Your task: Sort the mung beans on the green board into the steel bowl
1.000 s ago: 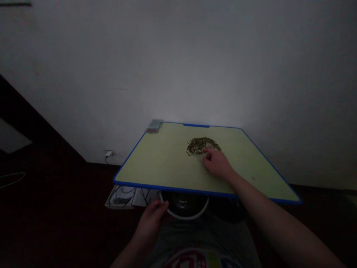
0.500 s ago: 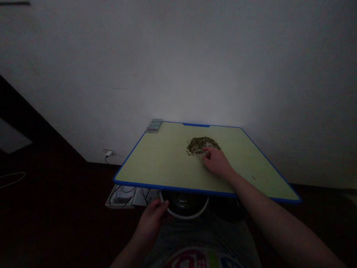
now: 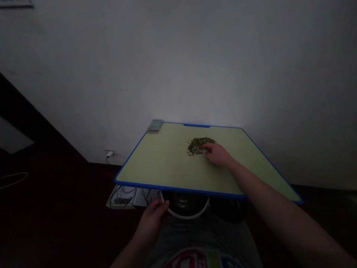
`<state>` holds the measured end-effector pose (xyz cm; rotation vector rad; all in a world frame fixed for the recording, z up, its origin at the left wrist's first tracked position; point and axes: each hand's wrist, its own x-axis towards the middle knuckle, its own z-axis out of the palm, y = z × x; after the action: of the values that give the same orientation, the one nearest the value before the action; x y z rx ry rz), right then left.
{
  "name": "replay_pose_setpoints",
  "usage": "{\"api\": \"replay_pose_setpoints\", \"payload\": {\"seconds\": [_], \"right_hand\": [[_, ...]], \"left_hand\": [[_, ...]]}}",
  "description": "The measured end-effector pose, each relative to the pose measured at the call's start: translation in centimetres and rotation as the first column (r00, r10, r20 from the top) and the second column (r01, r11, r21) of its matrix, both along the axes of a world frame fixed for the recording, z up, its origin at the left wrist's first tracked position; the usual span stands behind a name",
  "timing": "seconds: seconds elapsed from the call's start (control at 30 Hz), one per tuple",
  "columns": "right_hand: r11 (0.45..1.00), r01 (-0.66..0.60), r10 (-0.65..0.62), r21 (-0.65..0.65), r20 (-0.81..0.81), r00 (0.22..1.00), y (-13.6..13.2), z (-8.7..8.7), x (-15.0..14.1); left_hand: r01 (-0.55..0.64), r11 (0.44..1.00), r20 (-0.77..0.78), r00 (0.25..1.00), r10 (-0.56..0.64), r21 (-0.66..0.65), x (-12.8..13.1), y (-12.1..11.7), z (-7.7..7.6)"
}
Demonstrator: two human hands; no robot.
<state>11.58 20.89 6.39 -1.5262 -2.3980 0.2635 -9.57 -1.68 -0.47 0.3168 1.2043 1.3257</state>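
A loose pile of small greenish-brown grains or beans (image 3: 196, 143) lies spread on the pale yellow-green top of a board-like table (image 3: 158, 160) with a blue edge. At the pile's near right side is my right hand (image 3: 218, 154), its index finger stretched into the grains and the thumb apart below it; the other fingers look curled and partly hidden. Under the table's front edge, my left hand (image 3: 154, 212) grips the left side of a dark bowl with a white rim (image 3: 186, 216). The bowl's far part is hidden under the tabletop, and its contents are too dark to make out.
Beside that bowl, to the right, is a second dark round container (image 3: 230, 211). A white box with cables (image 3: 122, 197) sits below the table's left front corner. A blurred-out object (image 3: 155, 126) lies at the far left corner. The wall (image 3: 178, 74) is behind, with a plugged-in charger (image 3: 109, 153).
My right hand has shifted slightly up and right at the pile's near edge, with a thinned patch of grains beside its fingertip. My left hand stays on the bowl's rim.
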Motion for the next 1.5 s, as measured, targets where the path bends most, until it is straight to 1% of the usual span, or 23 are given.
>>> {"api": "replay_pose_setpoints", "payload": {"seconds": [0.17, 0.33, 0.47, 0.77, 0.97, 1.1, 1.27, 1.5], "right_hand": [[1.0, -0.005, 0.005, -0.001, -0.004, 1.0, 0.1, -0.1, 0.3], [1.0, -0.024, 0.024, -0.015, -0.019, 1.0, 0.3, -0.3, 0.3], [0.999, -0.028, 0.027, -0.022, -0.02, 0.999, 0.5, -0.3, -0.1], [0.999, -0.029, 0.029, -0.017, -0.006, 1.0, 0.9, -0.3, -0.4], [0.996, -0.085, 0.085, 0.009, 0.02, 0.996, 1.5, -0.2, -1.2], [0.994, -0.112, 0.112, 0.017, 0.034, 0.993, 1.7, -0.2, -1.5], [0.991, -0.135, 0.135, 0.021, 0.031, 0.99, 1.6, -0.3, -1.3], [0.991, -0.13, 0.129, 0.014, 0.055, 0.99, 0.6, 0.0, -0.4]], "left_hand": [[0.003, 1.0, 0.008, 1.0, -0.003, 0.013, -0.1, -0.1, -0.3], [-0.024, 1.0, -0.012, 1.0, 0.024, -0.002, 0.2, -0.1, 0.2], [-0.005, 1.0, -0.002, 1.0, 0.005, -0.018, 0.3, 0.0, 0.5], [-0.001, 1.0, 0.009, 1.0, 0.001, 0.002, 0.2, -0.1, 0.1], [0.017, 1.0, -0.008, 1.0, -0.017, -0.005, 0.1, 0.0, 0.0], [-0.005, 1.0, -0.018, 1.0, 0.005, -0.005, 0.0, -0.1, -0.2], [0.01, 1.0, -0.016, 1.0, -0.011, -0.006, -0.1, -0.1, -0.5], [-0.037, 0.999, 0.002, 0.999, 0.037, -0.018, 0.1, 0.0, -0.4]]}}
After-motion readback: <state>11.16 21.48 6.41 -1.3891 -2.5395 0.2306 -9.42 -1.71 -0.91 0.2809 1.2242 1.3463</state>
